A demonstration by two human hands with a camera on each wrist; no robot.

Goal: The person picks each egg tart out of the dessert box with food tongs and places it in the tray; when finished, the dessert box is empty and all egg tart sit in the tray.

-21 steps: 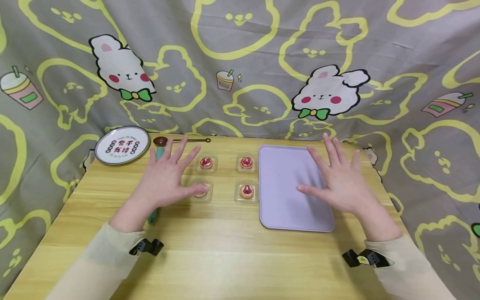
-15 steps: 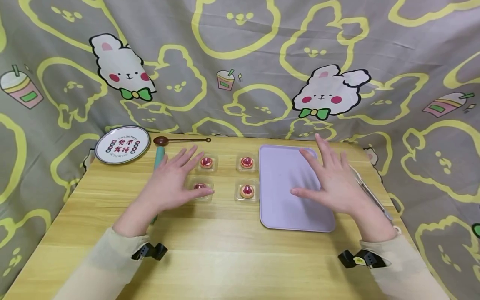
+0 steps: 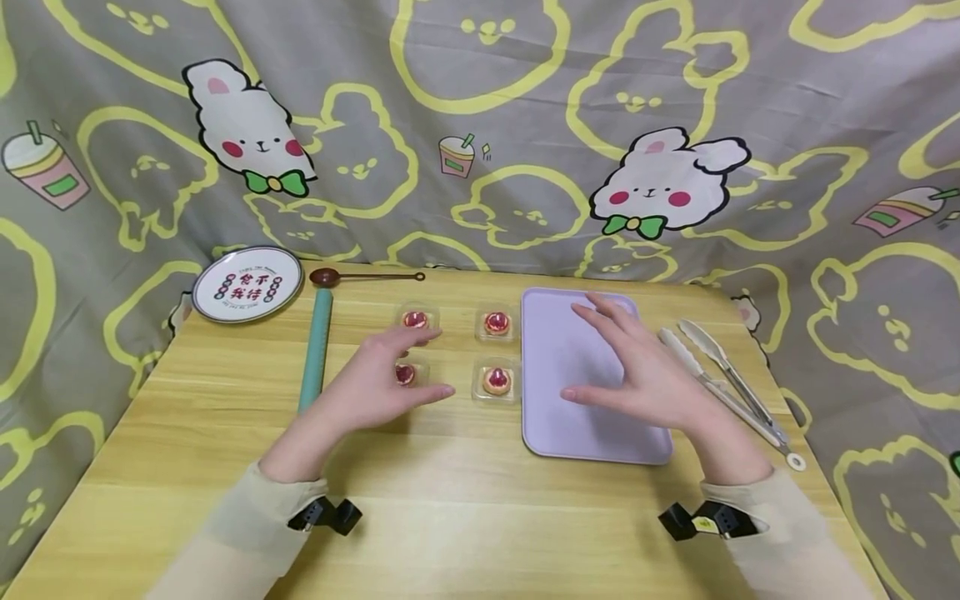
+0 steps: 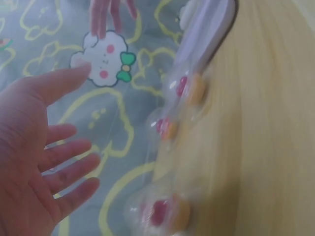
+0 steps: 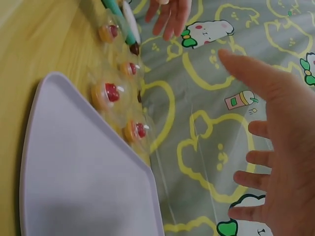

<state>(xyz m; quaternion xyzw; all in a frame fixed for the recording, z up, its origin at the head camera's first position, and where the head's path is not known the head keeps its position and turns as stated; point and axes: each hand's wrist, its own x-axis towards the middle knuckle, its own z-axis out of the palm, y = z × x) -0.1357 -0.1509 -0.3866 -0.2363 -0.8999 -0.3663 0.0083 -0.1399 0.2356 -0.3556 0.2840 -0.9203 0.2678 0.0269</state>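
My left hand [image 3: 375, 379] hovers over the left pair of small red-topped tarts, its fingers relaxed and holding nothing. It partly covers the near-left tart [image 3: 405, 374]; the far-left tart [image 3: 416, 320] shows just beyond the fingers. Each tart sits in a clear plastic box. On the right side of the group are another far tart [image 3: 497, 323] and a near tart [image 3: 497, 381]. Over the lilac tray [image 3: 555, 433] hangs my right hand [image 3: 648, 371], thumb and fingers spread apart, with nothing in it. The left wrist view shows the left palm [image 4: 24, 162] raised beside the boxes.
A teal rod [image 3: 316, 350] lies left of the left hand. Behind it are a brown long-handled spoon [image 3: 325, 277] and a white plate [image 3: 247, 287] with red lettering. Metal tongs [image 3: 738, 387] lie right of the tray. A patterned grey curtain [image 3: 517, 242] borders the table's back.
Both hands have moved inward, the left one to the right and the right one to the left. The tongs and more of the teal rod have come into sight. The view has shifted slightly.
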